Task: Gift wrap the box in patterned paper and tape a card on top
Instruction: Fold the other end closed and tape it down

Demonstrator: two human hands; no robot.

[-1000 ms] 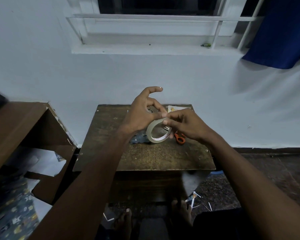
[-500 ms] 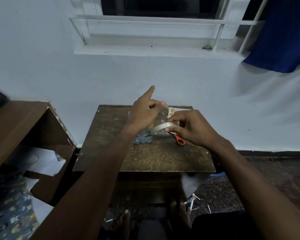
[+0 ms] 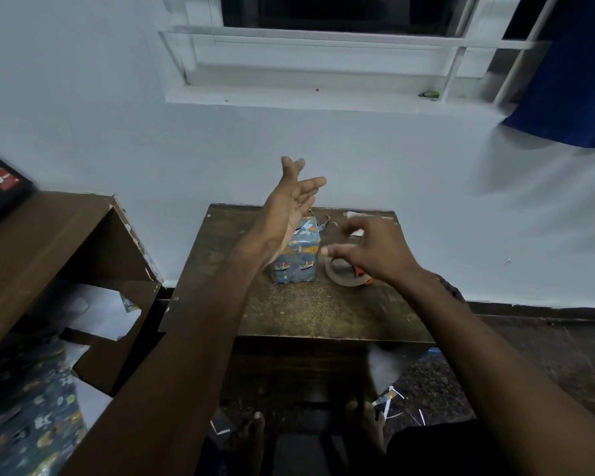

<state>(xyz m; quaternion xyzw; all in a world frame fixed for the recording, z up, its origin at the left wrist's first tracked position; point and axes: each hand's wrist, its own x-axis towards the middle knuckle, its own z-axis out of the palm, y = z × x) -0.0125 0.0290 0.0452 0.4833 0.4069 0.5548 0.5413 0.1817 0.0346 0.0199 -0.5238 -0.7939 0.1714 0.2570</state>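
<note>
Two hands up over a small, scuffed wooden table (image 3: 289, 310) here. Left hand (image 3: 289, 204) is raised above the tabletop with the fingers spread out straight, palm turned inward, nothing in it. Its wrist and forearm cut across the left side of the wrapped box (image 3: 296, 255), so that part of the box is hidden.

That box stands upright near the middle of the table, already covered in blue patterned paper with little orange and white figures on it. At its top a loose flap of paper sticks up toward the wall.

Right hand (image 3: 375, 252) hangs low just right of the box, fingers loosely curled and a bit blurred. It's right over the tape roll (image 3: 346, 274), which lies flat on the table, but honestly I can't tell if the fingers are actually on the roll or just above it. An orange scissors handle (image 3: 362, 271) pokes out from under that hand, most of it covered.

Behind the hand, near the far edge of the table, there's a pale bit of card or paper (image 3: 354, 214), too blurry to call.

Other stuff: a brown shelf unit (image 3: 49, 242) on the left with white paper sheets (image 3: 100, 314) inside, more blue patterned paper (image 3: 24, 417) down at the lower left, paper scraps (image 3: 389, 400) on the dark floor, bare feet (image 3: 255, 431) under the table, white wall, a window ledge (image 3: 306, 94) and a blue curtain (image 3: 571, 80) at top right.
</note>
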